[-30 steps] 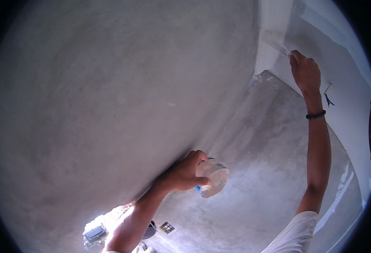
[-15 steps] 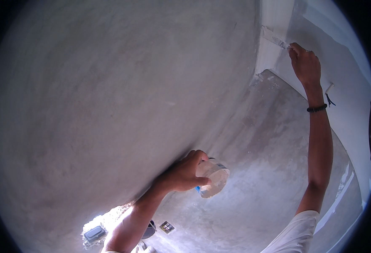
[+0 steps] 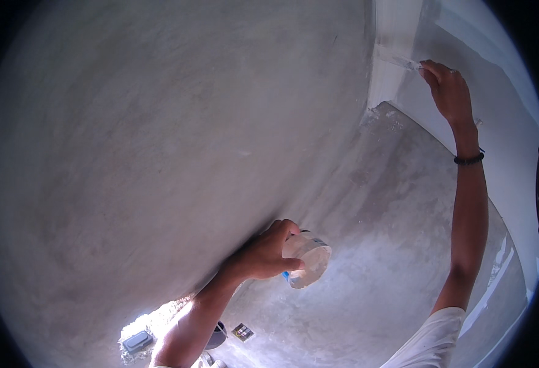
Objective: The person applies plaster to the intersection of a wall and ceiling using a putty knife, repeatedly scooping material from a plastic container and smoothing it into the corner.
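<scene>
Though the held tub (image 3: 314,268) barely moved, the right hand (image 3: 451,94) edged rightward.

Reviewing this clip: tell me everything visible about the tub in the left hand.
The tub is small, round and pale, seemingly plastic, with a blue patch and dark markings outside. It has no lid; its open mouth shows a pale coating inside, though depth of contents is unclear. It is tilted, slightly below mid-picture, gripped by the left hand, thumb at the rim.
</scene>
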A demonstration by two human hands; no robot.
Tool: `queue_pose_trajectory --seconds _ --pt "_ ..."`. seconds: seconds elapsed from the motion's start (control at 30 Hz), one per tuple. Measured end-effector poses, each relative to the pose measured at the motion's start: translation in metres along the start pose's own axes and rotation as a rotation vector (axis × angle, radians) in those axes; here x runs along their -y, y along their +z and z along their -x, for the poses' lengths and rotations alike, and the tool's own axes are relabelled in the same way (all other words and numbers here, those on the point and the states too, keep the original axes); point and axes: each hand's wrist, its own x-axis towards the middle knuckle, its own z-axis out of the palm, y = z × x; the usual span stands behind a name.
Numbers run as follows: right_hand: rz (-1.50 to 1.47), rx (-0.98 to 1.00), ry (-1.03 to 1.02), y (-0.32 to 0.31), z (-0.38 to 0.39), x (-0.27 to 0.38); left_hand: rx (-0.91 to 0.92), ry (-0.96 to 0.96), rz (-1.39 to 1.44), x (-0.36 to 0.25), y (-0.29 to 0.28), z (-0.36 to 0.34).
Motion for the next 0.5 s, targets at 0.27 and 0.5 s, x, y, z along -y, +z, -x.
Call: queue_pose_trajectory --seconds 0.27,0.5 --pt "-0.052 0.160 0.147 -0.004 -0.040 -0.005 -0.015 0.045 -0.044 0.004 0.000 0.000" --pt "0.040 0.149 0.167 0.000 -0.047 -0.009 -0.016 0.045 -0.061 0.002 -0.001 0.001"
